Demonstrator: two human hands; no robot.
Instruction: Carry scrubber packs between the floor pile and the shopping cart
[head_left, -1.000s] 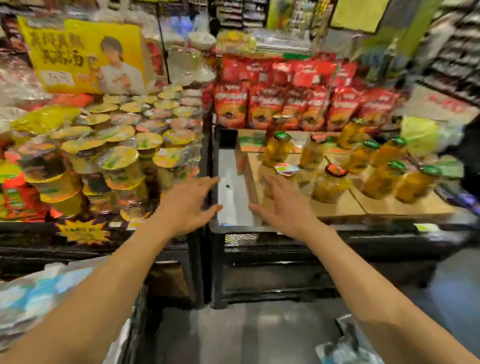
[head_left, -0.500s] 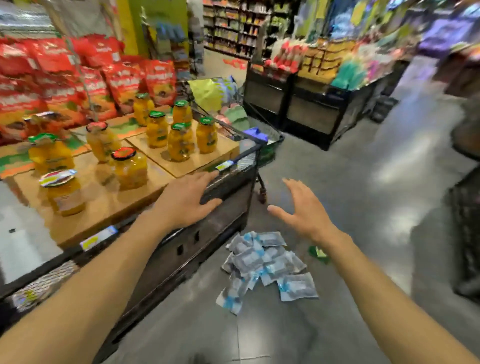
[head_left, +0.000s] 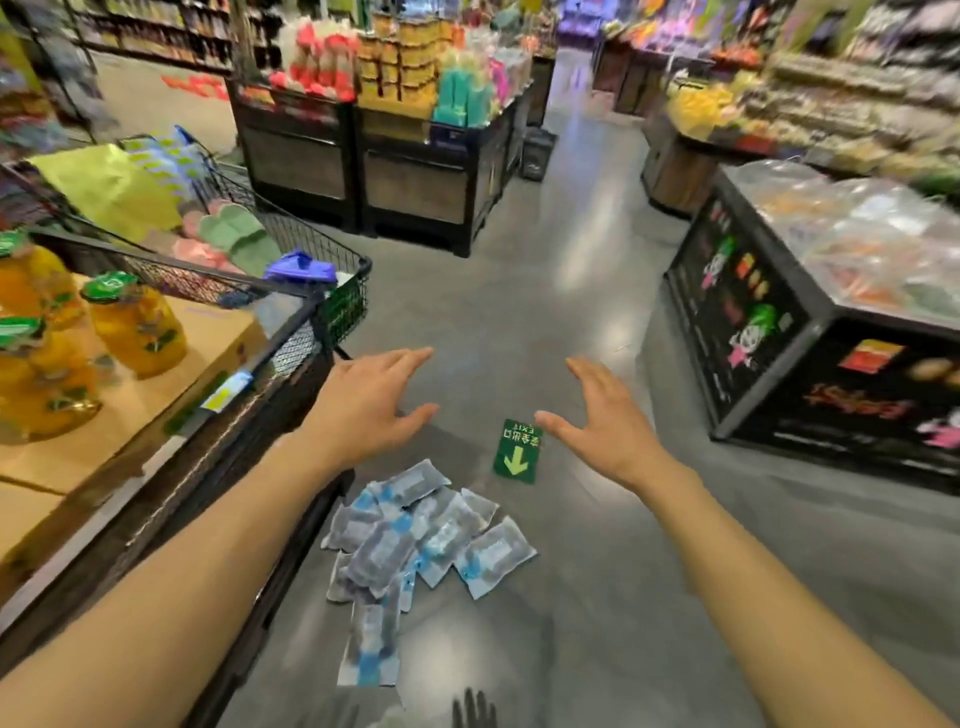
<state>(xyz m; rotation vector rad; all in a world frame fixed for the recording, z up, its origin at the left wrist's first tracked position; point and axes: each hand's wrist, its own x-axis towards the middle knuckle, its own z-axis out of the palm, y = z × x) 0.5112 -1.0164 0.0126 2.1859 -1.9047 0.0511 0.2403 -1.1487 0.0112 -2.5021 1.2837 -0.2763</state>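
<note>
Left hand (head_left: 363, 410) has left the black display stand's edge (head_left: 249, 415); both hands, right hand (head_left: 602, 421) included, hover with fingers spread, holding nothing, above scattered blue-and-white plastic packets (head_left: 415, 540).

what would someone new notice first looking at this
Two bare arms reach forward with fingers spread, the left hand and right hand holding nothing above the grey shop floor. Below them a heap of blue-and-white plastic packets lies on the floor beside a small green exit sign with a yellow arrow. To the left, green-lidded jars of orange fruit stand on cardboard, with a black wire shopping cart behind.
</note>
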